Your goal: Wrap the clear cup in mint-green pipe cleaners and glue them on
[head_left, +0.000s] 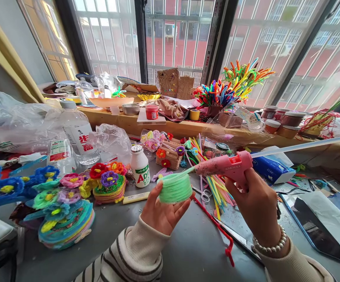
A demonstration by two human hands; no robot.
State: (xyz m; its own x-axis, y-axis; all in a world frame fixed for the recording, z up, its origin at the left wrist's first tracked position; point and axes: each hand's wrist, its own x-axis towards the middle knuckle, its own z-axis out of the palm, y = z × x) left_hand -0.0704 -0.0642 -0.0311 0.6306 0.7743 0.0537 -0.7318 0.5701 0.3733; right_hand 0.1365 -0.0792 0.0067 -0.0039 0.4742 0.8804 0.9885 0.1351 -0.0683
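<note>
My left hand holds a small round pot wrapped in light green pipe cleaner, thumb on one side and fingers beneath and behind it. In my right hand is a pink hot glue gun, its clear glue stick poking out of the back toward the right. The gun's nozzle points left, at the upper rim of the green pot. A loose end of green pipe cleaner seems to run up there; whether the nozzle touches it I cannot tell. Below the gun lie a red pipe cleaner and scissors.
Finished pipe-cleaner flower pots stand at the left, near a white drink bottle and a large water bottle. Loose pipe cleaners spread behind the gun. A dark tablet lies at the right. Paint jars line the sill.
</note>
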